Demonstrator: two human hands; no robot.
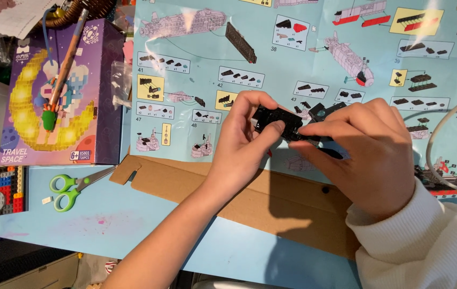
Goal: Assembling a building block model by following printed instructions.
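Black brick assembly (282, 122) pinched between my left hand (242, 139) and right hand (368, 152); instruction sheet (314, 59) beneath, green scissors (73, 188) well left.

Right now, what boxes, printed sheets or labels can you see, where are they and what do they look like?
Toy brick box: upper left, upright, purple with a yellow crescent moon picture.
Instruction sheet: spread across the top, pale blue, with building step diagrams.
Cardboard flap: centre, flat, plain brown, beneath both hands.

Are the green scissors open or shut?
Slightly open. The scissors lie flat on the blue table left of the cardboard, their two handle loops parted; the blades look nearly together.
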